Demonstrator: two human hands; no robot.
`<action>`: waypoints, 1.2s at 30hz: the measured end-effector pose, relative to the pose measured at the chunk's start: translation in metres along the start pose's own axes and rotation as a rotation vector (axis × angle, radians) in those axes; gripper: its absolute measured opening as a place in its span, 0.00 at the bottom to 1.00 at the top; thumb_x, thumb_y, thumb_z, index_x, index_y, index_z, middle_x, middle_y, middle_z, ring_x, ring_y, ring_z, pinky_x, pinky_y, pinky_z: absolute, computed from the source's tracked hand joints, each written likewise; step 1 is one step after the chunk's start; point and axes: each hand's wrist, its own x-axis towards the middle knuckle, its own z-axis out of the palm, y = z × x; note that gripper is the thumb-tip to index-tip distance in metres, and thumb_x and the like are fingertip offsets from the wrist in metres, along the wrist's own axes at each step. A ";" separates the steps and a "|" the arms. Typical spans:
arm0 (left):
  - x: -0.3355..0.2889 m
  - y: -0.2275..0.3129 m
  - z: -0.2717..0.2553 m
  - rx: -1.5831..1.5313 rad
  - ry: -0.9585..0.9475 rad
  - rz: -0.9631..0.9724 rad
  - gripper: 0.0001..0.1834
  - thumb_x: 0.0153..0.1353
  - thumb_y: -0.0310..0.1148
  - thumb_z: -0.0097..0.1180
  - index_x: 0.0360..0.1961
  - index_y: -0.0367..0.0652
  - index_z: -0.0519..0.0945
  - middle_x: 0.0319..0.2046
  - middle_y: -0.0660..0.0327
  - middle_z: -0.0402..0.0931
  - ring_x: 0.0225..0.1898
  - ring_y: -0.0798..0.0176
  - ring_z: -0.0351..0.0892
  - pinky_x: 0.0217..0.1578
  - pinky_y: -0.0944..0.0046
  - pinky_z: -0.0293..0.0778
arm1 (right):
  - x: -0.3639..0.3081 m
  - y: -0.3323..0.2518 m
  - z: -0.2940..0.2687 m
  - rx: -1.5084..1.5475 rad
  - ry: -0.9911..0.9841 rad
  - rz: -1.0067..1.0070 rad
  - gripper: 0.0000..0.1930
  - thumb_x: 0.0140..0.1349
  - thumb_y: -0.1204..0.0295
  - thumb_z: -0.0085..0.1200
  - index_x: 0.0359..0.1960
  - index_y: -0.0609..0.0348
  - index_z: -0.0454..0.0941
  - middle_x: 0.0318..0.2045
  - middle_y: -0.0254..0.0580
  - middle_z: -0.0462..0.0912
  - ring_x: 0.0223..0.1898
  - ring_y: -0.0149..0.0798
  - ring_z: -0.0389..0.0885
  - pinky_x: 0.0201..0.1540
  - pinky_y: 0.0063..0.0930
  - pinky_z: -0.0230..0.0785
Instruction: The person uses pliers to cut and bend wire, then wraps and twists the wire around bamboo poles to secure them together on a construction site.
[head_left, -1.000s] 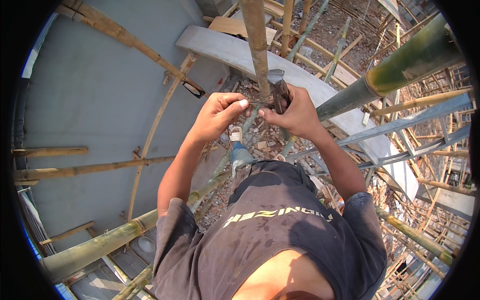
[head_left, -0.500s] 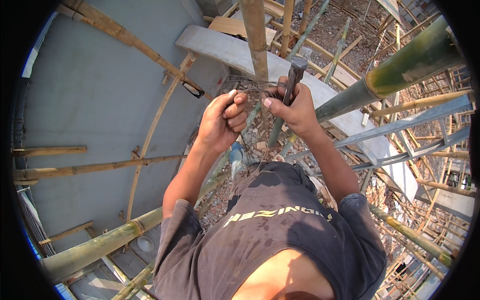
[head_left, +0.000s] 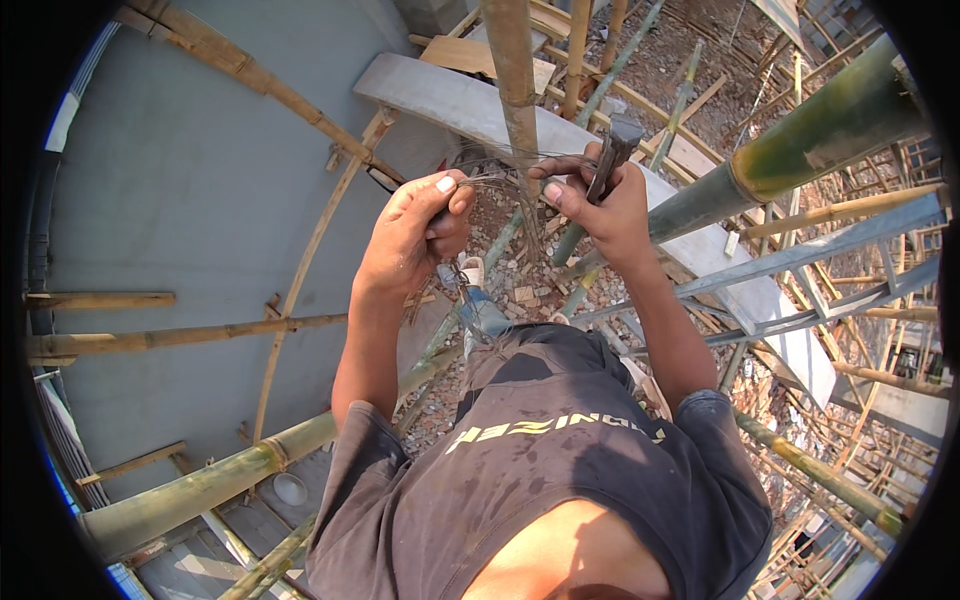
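Note:
My left hand [head_left: 415, 232] is closed, its thumb and forefinger pinching thin dark wire [head_left: 490, 181]. The loose strands run across to my right hand [head_left: 610, 212], and some hang below between the hands. My right hand is closed round a dark metal tool with a blocky head, which looks like a hammer [head_left: 622, 138]; its head sticks up above the fingers. The right thumb and forefinger are at the wire strands too. Just beyond the wire rises an upright bamboo pole [head_left: 516, 90]. The left palm and what lies inside it are hidden.
A thick green bamboo pole [head_left: 800, 150] slants in at the right, above a metal frame [head_left: 810, 250]. A grey wall [head_left: 190, 220] with bamboo braces fills the left. A pale concrete beam [head_left: 440, 92] crosses beyond my hands. Rubble [head_left: 525, 270] lies far below.
My left hand has moved left and slightly down, away from the right one, widening the span of wire. My right hand and the hammer have shifted slightly right.

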 end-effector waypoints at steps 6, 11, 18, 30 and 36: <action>-0.020 0.026 -0.052 0.144 0.355 0.174 0.13 0.75 0.39 0.44 0.32 0.45 0.70 0.19 0.74 0.52 0.18 0.78 0.46 0.20 0.72 0.47 | 0.018 -0.001 -0.034 -0.152 0.308 -0.172 0.14 0.57 0.66 0.69 0.30 0.66 0.82 0.23 0.29 0.79 0.23 0.20 0.68 0.26 0.20 0.59; -0.050 0.059 -0.107 0.225 0.659 0.423 0.15 0.76 0.37 0.42 0.41 0.38 0.77 0.18 0.74 0.55 0.19 0.78 0.49 0.20 0.73 0.48 | 0.013 -0.008 -0.049 -0.545 0.493 -0.048 0.18 0.53 0.61 0.74 0.31 0.64 0.82 0.17 0.20 0.68 0.21 0.21 0.61 0.25 0.20 0.53; -0.070 0.077 -0.166 0.533 0.847 0.657 0.18 0.77 0.36 0.39 0.48 0.33 0.77 0.19 0.73 0.56 0.20 0.78 0.51 0.21 0.73 0.52 | 0.015 0.006 -0.033 -0.637 0.531 0.077 0.22 0.51 0.58 0.76 0.25 0.62 0.76 0.18 0.25 0.70 0.22 0.23 0.63 0.26 0.22 0.57; -0.115 0.089 -0.244 0.644 1.026 0.719 0.18 0.76 0.36 0.42 0.51 0.34 0.79 0.20 0.73 0.59 0.22 0.77 0.52 0.24 0.72 0.52 | 0.008 0.045 -0.062 -0.429 0.574 0.114 0.23 0.52 0.61 0.76 0.21 0.53 0.68 0.20 0.23 0.64 0.23 0.24 0.57 0.27 0.22 0.52; -0.104 0.056 -0.207 0.609 0.878 0.612 0.18 0.76 0.35 0.42 0.52 0.33 0.79 0.19 0.73 0.56 0.22 0.77 0.52 0.24 0.71 0.52 | -0.001 0.064 -0.056 -0.234 0.612 0.056 0.19 0.54 0.66 0.75 0.24 0.55 0.72 0.21 0.24 0.67 0.25 0.23 0.62 0.30 0.19 0.54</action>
